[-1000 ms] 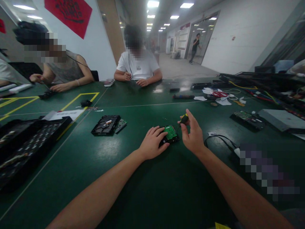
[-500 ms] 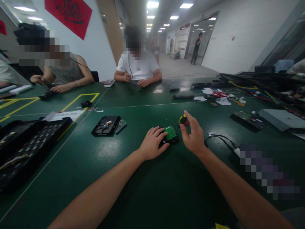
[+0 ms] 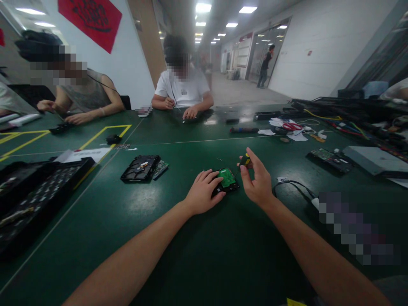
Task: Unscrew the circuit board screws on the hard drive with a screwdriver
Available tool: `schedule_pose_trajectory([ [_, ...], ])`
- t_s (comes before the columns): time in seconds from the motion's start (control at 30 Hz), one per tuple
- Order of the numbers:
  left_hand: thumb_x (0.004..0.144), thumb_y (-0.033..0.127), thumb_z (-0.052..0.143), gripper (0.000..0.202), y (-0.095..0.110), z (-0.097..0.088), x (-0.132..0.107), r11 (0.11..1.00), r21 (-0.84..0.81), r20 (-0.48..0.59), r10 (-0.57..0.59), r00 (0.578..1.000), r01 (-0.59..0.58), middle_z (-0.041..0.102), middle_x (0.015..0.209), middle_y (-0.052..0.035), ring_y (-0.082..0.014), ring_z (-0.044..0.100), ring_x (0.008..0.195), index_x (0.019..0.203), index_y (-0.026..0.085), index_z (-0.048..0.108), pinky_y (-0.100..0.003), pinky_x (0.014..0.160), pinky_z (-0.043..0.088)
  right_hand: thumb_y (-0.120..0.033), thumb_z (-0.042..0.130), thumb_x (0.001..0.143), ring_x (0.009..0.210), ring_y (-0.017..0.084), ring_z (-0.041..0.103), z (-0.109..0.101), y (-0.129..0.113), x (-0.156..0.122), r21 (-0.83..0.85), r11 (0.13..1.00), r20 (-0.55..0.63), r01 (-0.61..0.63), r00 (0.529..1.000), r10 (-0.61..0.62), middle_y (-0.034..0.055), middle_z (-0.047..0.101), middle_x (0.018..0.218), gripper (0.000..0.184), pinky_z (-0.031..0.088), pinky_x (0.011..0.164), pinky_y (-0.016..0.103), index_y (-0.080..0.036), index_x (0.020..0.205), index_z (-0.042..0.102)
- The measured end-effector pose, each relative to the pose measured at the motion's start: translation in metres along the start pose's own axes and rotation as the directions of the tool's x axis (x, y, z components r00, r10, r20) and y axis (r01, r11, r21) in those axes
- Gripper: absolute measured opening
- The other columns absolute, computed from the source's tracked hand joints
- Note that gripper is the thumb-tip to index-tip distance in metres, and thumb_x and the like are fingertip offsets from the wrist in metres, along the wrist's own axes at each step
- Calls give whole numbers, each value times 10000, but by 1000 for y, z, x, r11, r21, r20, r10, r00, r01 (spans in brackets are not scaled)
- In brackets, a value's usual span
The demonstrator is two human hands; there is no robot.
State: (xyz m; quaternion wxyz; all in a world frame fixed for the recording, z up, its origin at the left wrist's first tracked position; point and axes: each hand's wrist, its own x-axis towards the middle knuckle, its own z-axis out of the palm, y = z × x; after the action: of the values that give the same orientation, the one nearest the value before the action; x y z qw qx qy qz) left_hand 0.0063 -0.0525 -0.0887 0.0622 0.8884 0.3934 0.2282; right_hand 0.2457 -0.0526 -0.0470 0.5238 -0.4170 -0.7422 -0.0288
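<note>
A hard drive with a green circuit board (image 3: 227, 177) lies on the green table in front of me. My left hand (image 3: 204, 191) rests over its left side, fingers spread across the case and the board's edge. In my right hand (image 3: 257, 177) is a yellow-and-black screwdriver (image 3: 245, 160), pinched by the handle between thumb and fingers. Its thin shaft slants down to the drive's right edge; whether the tip sits in a screw is too small to tell. A few tiny bits, perhaps screws, lie just behind the drive.
To the left are a black drive case (image 3: 140, 168), a loose circuit board (image 3: 160, 169) and a large black tray (image 3: 41, 204). Another drive (image 3: 329, 160), a grey metal box (image 3: 376, 160) and a black cable (image 3: 295, 182) lie right. Two people sit across the table.
The screwdriver handle has turned a little in my right fingers. My left hand stays on the drive. The view has shifted slightly, and a person far back has moved a bit.
</note>
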Motion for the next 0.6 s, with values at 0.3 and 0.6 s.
schedule_pose_trajectory([
  [0.3, 1001, 539, 609, 571, 0, 0, 0, 1000, 10, 4, 0, 1000, 0, 524, 1582, -123, -387, 395, 1529, 1481, 233, 570, -640, 1262, 320, -270, 601, 1035, 1003, 256, 711, -2, 2, 1, -44, 999, 16, 5, 1000, -4, 98, 708, 1248, 602, 612, 941, 481, -314, 1607, 419],
  [0.6, 1008, 539, 598, 569, 0, 1, -1, 1000, 20, 3, 0, 1000, 0, 519, 1588, -116, -381, 391, 1533, 1493, 245, 555, -641, 1263, 316, -363, 746, 951, 840, 231, 679, 2, 8, -3, -60, 998, -75, -19, 997, 15, 104, 668, 1236, 576, 632, 821, 469, -277, 1471, 513],
])
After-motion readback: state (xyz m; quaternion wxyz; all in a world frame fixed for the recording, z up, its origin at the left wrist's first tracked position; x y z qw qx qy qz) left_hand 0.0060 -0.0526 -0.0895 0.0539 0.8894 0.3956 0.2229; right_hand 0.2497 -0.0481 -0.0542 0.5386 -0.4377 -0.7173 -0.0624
